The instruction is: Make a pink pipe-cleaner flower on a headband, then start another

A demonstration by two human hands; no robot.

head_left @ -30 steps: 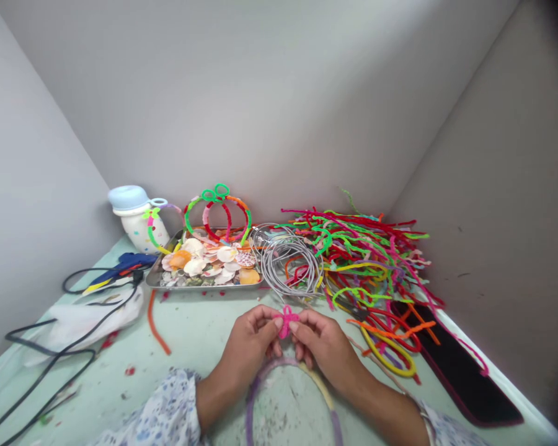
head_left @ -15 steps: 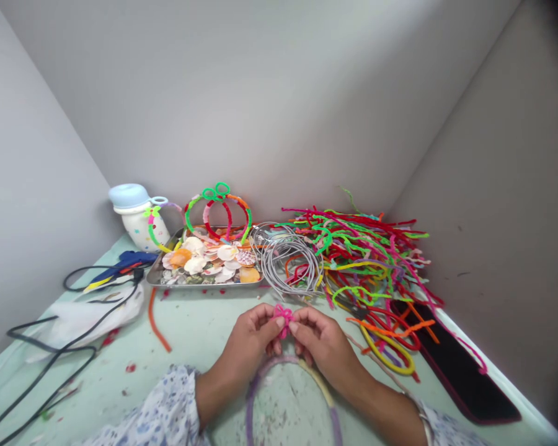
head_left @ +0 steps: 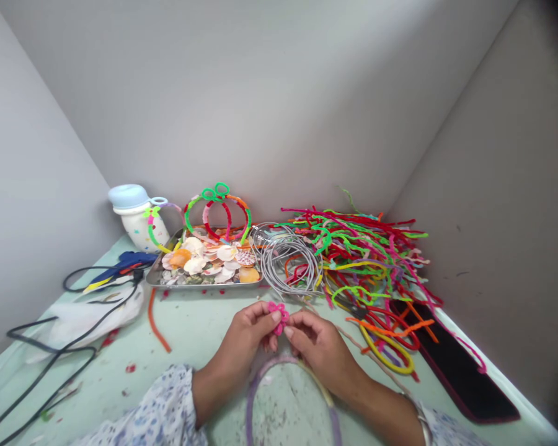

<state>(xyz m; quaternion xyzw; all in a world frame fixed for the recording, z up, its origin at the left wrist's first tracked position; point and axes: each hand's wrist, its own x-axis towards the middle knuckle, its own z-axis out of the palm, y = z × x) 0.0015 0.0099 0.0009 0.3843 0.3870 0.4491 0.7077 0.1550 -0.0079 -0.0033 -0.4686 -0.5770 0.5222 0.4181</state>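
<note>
A small pink pipe-cleaner flower (head_left: 279, 317) is pinched between the thumb and fingers of my left hand (head_left: 250, 334). My right hand (head_left: 318, 344) meets the flower's right edge with thumb and fingertips, its fingers curled in. Just below both hands, a headband (head_left: 259, 379) wrapped in purple, pink and pale yellow lies as an arch on the table. Its ends run out of the bottom of the view. The underside of the flower is hidden by my fingers.
A metal tray (head_left: 204, 285) of seashells (head_left: 195, 265) stands at the back, with wrapped headbands (head_left: 250, 217) on it. Right of it are coiled grey wire (head_left: 291, 266) and piled pipe cleaners (head_left: 367, 248). A bottle (head_left: 142, 226), glue gun (head_left: 123, 265) and black cable (head_left: 41, 371) are at left.
The pink flower has shifted slightly left and turned in my left hand. My right fingertips have eased back a little and now sit at its edge.
</note>
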